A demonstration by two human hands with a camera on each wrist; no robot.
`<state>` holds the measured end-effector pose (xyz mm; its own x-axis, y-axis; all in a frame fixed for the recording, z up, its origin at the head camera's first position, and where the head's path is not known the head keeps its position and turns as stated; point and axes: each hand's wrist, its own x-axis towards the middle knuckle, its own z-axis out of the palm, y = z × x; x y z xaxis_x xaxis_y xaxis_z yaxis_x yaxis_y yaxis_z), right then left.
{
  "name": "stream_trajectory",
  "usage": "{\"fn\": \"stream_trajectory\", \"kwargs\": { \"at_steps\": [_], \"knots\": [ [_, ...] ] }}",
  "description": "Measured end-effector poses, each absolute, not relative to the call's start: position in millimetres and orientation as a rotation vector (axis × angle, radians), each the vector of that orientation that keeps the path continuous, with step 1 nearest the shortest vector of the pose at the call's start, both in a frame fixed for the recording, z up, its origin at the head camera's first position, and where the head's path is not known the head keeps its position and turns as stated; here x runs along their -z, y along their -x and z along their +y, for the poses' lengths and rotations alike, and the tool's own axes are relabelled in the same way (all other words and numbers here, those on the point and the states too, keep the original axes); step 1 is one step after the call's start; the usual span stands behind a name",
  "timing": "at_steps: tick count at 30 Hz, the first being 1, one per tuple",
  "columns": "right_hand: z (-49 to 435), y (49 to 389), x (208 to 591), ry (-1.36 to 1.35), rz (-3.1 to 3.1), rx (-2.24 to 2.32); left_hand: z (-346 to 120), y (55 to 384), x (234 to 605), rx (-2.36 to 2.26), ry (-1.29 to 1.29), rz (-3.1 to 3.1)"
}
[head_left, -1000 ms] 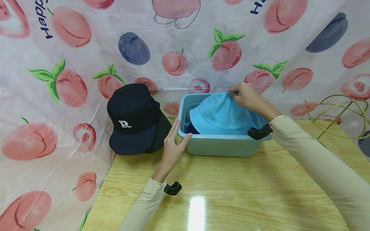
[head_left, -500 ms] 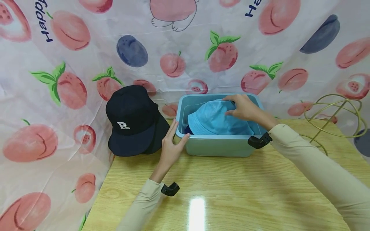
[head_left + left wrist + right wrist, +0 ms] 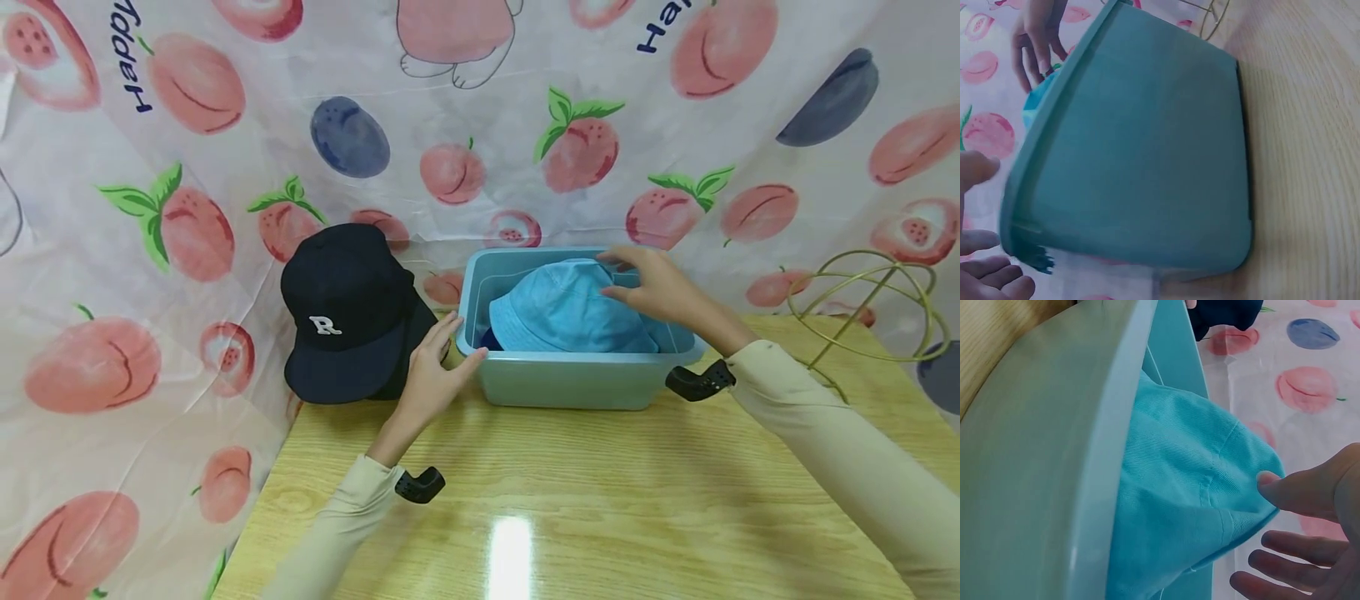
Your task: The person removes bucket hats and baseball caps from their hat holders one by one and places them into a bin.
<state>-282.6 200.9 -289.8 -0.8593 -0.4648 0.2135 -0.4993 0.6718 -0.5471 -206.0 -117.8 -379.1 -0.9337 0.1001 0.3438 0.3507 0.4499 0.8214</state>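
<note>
A light blue bucket hat (image 3: 573,308) lies crown up inside a blue-green plastic bin (image 3: 566,383). Over the right side of its crown is my right hand (image 3: 663,287), fingers spread and loosely bent. In the right wrist view the thumb (image 3: 1310,487) is at the crown's top; whether it touches the fabric I cannot tell. My left hand (image 3: 429,375) is at the bin's left end with fingers extended, close to the rim and apart from it in the left wrist view. A bit of dark navy fabric (image 3: 490,340) shows under the hat's brim.
Left of the bin, a black cap (image 3: 333,308) with a white letter R leans over another dark cap, mostly hidden. A gold wire stand (image 3: 870,308) stands at the right. Behind everything hangs a fruit-print cloth (image 3: 480,108), and the wooden table (image 3: 600,492) extends in front.
My right hand has let go of the bucket hat's crown and drawn slightly to the right; the hat has settled lower in the bin. The left hand has shifted a little left, off the bin's rim.
</note>
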Motion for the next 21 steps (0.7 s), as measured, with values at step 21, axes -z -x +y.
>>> {"fn": "stream_trajectory", "kwargs": {
  "at_steps": [21],
  "knots": [
    [240.3, 241.9, 299.4, -0.831, -2.706, -0.801, -145.3, 171.5, 293.0, 1.366, 0.460, -2.328]
  ]
}}
